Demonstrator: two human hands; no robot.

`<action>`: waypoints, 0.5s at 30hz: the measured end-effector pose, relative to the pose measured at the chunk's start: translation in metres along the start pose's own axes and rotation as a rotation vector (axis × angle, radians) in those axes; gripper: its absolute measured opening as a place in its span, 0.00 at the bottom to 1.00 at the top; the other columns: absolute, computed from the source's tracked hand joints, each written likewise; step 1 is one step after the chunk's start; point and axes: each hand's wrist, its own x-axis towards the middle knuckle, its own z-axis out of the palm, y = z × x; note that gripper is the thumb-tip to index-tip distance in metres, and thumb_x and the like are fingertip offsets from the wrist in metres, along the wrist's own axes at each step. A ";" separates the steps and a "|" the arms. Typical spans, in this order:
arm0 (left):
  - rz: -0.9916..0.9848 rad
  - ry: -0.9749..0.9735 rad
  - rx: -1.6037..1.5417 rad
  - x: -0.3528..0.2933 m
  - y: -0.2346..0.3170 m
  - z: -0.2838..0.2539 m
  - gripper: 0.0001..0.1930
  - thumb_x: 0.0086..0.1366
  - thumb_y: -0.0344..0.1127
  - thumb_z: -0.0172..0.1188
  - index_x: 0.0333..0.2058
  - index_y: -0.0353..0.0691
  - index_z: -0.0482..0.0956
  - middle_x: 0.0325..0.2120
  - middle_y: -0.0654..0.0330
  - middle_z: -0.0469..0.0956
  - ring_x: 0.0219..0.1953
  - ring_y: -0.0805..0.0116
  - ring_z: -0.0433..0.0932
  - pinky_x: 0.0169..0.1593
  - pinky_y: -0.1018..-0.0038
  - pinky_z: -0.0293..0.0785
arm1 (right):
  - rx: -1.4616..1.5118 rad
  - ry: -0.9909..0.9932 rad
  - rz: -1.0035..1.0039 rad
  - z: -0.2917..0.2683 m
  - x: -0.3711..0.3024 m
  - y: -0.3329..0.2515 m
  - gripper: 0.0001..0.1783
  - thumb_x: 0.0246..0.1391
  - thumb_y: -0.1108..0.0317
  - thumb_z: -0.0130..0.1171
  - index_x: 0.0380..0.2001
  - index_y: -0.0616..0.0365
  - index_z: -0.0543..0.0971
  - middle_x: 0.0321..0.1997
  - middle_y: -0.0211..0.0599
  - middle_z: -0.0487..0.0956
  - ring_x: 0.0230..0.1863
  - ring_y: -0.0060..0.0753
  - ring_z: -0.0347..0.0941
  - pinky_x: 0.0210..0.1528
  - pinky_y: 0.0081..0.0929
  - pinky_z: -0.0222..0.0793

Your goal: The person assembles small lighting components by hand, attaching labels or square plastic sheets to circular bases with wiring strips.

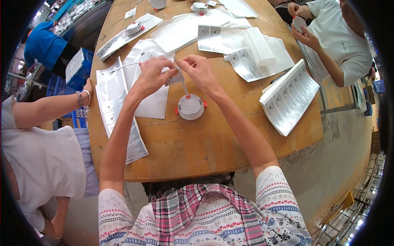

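Note:
A round white downlight (191,107) with red spring clips lies on the wooden table in front of me. Its short white cable (184,87) runs up to a small printed label (175,78) between my hands. My left hand (154,74) is closed on that label, thumb and fingers pressing it near the cable. Fingertips pinched together, my right hand (200,74) grips at the label's upper end; the exact contact is partly hidden. Under my left hand lie white sheets (155,102) and a strip of silver labels (130,141).
More downlights (134,28) and label sheets (209,37) cover the far table. A stack of label sheets (289,98) sits at the right. A co-worker (334,41) on the right handles another lamp; a person's arm (49,106) rests at the left edge. Blue crates (80,67) stand beyond.

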 end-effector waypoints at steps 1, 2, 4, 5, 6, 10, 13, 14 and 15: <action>-0.007 0.002 0.002 0.000 0.001 0.001 0.12 0.61 0.43 0.56 0.32 0.41 0.80 0.32 0.62 0.74 0.35 0.67 0.65 0.45 0.70 0.56 | 0.085 -0.062 0.047 0.003 0.003 0.001 0.16 0.49 0.60 0.59 0.29 0.66 0.79 0.26 0.40 0.77 0.28 0.30 0.72 0.32 0.27 0.66; -0.014 0.004 0.004 -0.001 0.001 0.001 0.12 0.61 0.44 0.56 0.33 0.42 0.80 0.33 0.63 0.74 0.35 0.67 0.65 0.46 0.70 0.55 | 0.169 -0.124 0.095 0.006 0.005 0.003 0.17 0.49 0.60 0.59 0.30 0.66 0.79 0.25 0.38 0.77 0.28 0.26 0.72 0.31 0.25 0.66; -0.019 0.002 0.001 -0.001 0.001 0.000 0.13 0.61 0.44 0.56 0.33 0.42 0.81 0.33 0.62 0.74 0.35 0.67 0.65 0.45 0.70 0.56 | 0.194 -0.136 0.106 0.007 0.007 0.006 0.17 0.48 0.59 0.60 0.30 0.66 0.80 0.25 0.36 0.77 0.28 0.23 0.71 0.30 0.23 0.66; -0.021 -0.002 0.001 -0.001 0.000 0.000 0.13 0.60 0.44 0.56 0.34 0.42 0.81 0.33 0.62 0.74 0.36 0.66 0.66 0.45 0.70 0.57 | 0.220 -0.142 0.117 0.008 0.008 0.007 0.17 0.48 0.59 0.60 0.30 0.66 0.80 0.24 0.34 0.77 0.27 0.21 0.71 0.30 0.21 0.66; -0.028 0.001 -0.002 -0.001 -0.002 0.001 0.13 0.60 0.44 0.56 0.34 0.42 0.81 0.33 0.62 0.74 0.36 0.66 0.66 0.45 0.70 0.57 | 0.218 -0.150 0.118 0.009 0.009 0.008 0.17 0.48 0.59 0.60 0.30 0.66 0.80 0.24 0.34 0.77 0.27 0.21 0.71 0.30 0.21 0.66; 0.015 0.062 -0.072 -0.003 -0.009 0.006 0.12 0.59 0.42 0.59 0.32 0.39 0.81 0.34 0.60 0.75 0.38 0.64 0.68 0.43 0.69 0.63 | 0.272 -0.163 0.115 0.012 0.011 0.011 0.15 0.49 0.61 0.60 0.29 0.66 0.80 0.24 0.33 0.76 0.26 0.19 0.69 0.27 0.19 0.65; 0.031 0.121 -0.116 -0.004 -0.004 0.008 0.11 0.58 0.40 0.60 0.33 0.38 0.81 0.34 0.59 0.76 0.38 0.63 0.70 0.41 0.68 0.66 | 0.294 -0.160 0.120 0.012 0.011 0.011 0.14 0.50 0.63 0.60 0.29 0.66 0.79 0.23 0.31 0.76 0.25 0.18 0.69 0.27 0.19 0.64; 0.043 0.160 -0.122 -0.005 -0.002 0.008 0.11 0.57 0.39 0.60 0.34 0.37 0.81 0.34 0.59 0.77 0.38 0.63 0.71 0.41 0.68 0.67 | 0.299 -0.155 0.117 0.012 0.011 0.010 0.14 0.50 0.63 0.60 0.29 0.66 0.79 0.23 0.30 0.76 0.25 0.18 0.68 0.26 0.19 0.64; 0.038 0.161 -0.127 -0.006 -0.004 0.009 0.11 0.57 0.39 0.60 0.34 0.37 0.81 0.34 0.59 0.77 0.38 0.63 0.71 0.41 0.68 0.67 | 0.295 -0.160 0.121 0.011 0.011 0.009 0.14 0.50 0.63 0.60 0.29 0.66 0.79 0.23 0.30 0.76 0.25 0.18 0.68 0.26 0.19 0.64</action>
